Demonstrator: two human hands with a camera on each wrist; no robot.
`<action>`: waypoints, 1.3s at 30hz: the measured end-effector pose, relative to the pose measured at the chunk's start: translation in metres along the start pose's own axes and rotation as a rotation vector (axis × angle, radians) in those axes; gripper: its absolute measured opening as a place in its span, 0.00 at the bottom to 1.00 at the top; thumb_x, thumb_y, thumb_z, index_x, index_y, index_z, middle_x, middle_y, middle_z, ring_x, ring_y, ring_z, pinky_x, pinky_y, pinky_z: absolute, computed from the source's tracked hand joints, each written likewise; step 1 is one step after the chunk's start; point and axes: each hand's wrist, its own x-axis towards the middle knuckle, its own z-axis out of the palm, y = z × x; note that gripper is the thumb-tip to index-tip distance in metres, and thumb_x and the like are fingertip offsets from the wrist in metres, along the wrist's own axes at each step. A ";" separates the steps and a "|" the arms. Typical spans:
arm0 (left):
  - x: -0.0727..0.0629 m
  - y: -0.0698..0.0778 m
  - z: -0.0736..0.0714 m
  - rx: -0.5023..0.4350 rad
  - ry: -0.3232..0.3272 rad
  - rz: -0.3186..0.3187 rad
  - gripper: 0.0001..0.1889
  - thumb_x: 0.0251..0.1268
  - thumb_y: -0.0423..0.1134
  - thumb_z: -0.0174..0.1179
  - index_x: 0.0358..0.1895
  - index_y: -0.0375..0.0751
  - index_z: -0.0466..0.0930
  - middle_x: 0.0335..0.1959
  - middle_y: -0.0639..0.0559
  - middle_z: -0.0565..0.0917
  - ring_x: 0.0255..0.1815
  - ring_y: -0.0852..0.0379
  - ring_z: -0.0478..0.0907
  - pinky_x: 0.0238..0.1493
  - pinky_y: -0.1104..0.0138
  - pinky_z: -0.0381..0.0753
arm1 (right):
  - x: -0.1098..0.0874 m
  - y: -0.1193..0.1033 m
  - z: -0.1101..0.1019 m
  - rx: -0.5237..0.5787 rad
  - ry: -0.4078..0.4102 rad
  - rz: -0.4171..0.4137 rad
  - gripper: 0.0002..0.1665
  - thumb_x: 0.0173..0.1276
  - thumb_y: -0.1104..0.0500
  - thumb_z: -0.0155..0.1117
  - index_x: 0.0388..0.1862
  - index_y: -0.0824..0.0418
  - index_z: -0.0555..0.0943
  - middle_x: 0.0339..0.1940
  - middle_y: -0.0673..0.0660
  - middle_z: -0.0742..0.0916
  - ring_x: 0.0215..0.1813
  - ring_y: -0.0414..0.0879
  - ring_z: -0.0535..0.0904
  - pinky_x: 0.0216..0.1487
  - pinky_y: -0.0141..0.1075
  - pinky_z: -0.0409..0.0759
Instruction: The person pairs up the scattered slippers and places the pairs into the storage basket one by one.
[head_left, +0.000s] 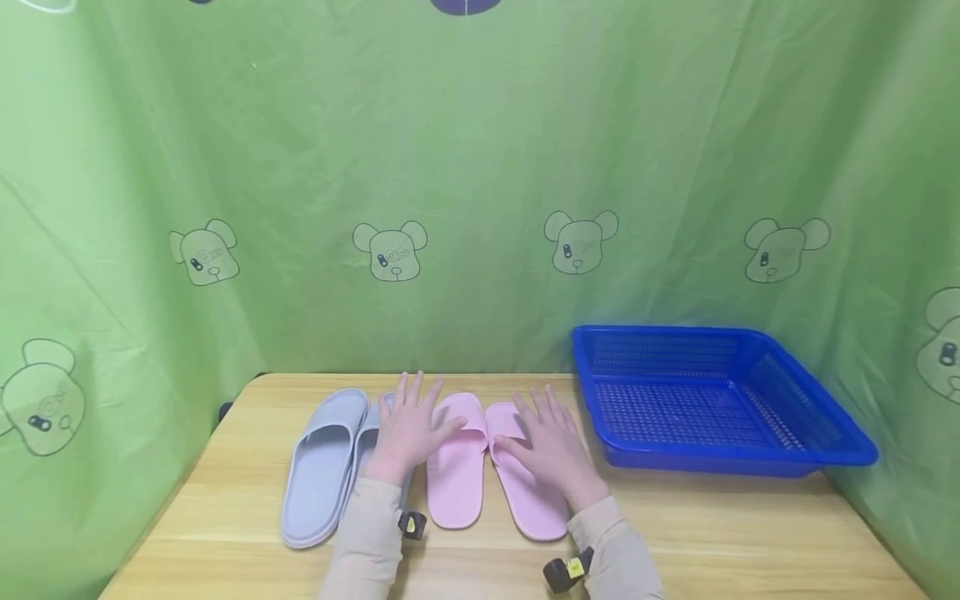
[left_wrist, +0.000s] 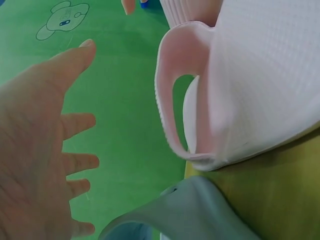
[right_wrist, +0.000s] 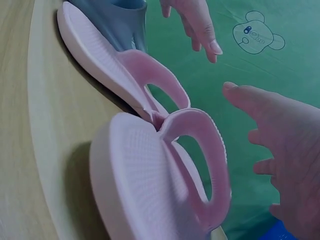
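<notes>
Two pink slippers lie side by side on the wooden table, the left one point(head_left: 456, 487) straight and the right one point(head_left: 534, 504) angled, toes close together. To their left is a pair of grey-blue slippers, the outer one point(head_left: 318, 479) in full view and the inner one point(head_left: 365, 446) partly hidden by my left hand point(head_left: 407, 433). That hand hovers over the inner grey slipper with spread fingers, holding nothing. My right hand point(head_left: 551, 442) is spread above the right pink slipper, also holding nothing. In the right wrist view both pink straps point(right_wrist: 202, 150) stand clear of the fingers.
A blue plastic basket point(head_left: 750, 457) with mesh walls stands at the table's back right. Green curtain point(head_left: 480, 317) with bear-face prints surrounds the table point(head_left: 720, 533) at the back and sides. A small black camera is strapped to each sleeve.
</notes>
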 end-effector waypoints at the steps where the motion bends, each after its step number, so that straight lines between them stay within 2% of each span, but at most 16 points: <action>1: 0.000 0.000 0.001 -0.002 -0.003 0.002 0.44 0.60 0.73 0.50 0.76 0.56 0.56 0.80 0.43 0.49 0.82 0.41 0.37 0.74 0.35 0.36 | 0.001 0.000 0.001 0.003 -0.002 -0.001 0.51 0.64 0.29 0.55 0.78 0.53 0.57 0.80 0.65 0.56 0.81 0.62 0.40 0.79 0.60 0.40; 10: 0.002 0.004 0.011 0.002 -0.007 0.038 0.44 0.60 0.73 0.50 0.76 0.56 0.55 0.80 0.42 0.51 0.81 0.40 0.42 0.74 0.34 0.43 | 0.003 0.003 0.007 0.035 -0.022 -0.006 0.50 0.65 0.29 0.55 0.78 0.53 0.58 0.79 0.65 0.58 0.81 0.63 0.43 0.79 0.59 0.41; 14: 0.001 0.006 0.015 -0.005 -0.007 0.063 0.45 0.58 0.73 0.52 0.75 0.53 0.58 0.79 0.40 0.53 0.80 0.37 0.45 0.73 0.34 0.47 | 0.004 0.005 0.011 0.033 -0.019 -0.017 0.49 0.65 0.30 0.55 0.77 0.53 0.59 0.78 0.66 0.60 0.81 0.63 0.45 0.78 0.59 0.44; 22: 0.001 0.008 0.021 -0.012 -0.015 0.102 0.44 0.60 0.72 0.53 0.75 0.51 0.60 0.77 0.38 0.57 0.79 0.35 0.49 0.74 0.35 0.49 | 0.006 0.008 0.016 0.038 -0.022 -0.023 0.48 0.65 0.32 0.57 0.76 0.55 0.61 0.77 0.67 0.62 0.80 0.64 0.47 0.77 0.61 0.48; 31: 0.001 0.010 0.030 -0.034 -0.049 0.135 0.39 0.65 0.67 0.52 0.74 0.50 0.61 0.77 0.37 0.56 0.79 0.34 0.49 0.74 0.37 0.49 | 0.006 0.009 0.018 0.059 -0.038 -0.016 0.47 0.65 0.32 0.57 0.76 0.55 0.61 0.77 0.67 0.63 0.80 0.64 0.47 0.77 0.62 0.49; 39: -0.002 0.013 0.035 -0.055 -0.075 0.131 0.38 0.66 0.66 0.50 0.74 0.51 0.60 0.78 0.37 0.55 0.79 0.34 0.49 0.74 0.37 0.49 | 0.008 0.013 0.026 0.063 -0.047 -0.016 0.46 0.66 0.31 0.56 0.76 0.54 0.62 0.77 0.66 0.63 0.80 0.65 0.48 0.76 0.62 0.50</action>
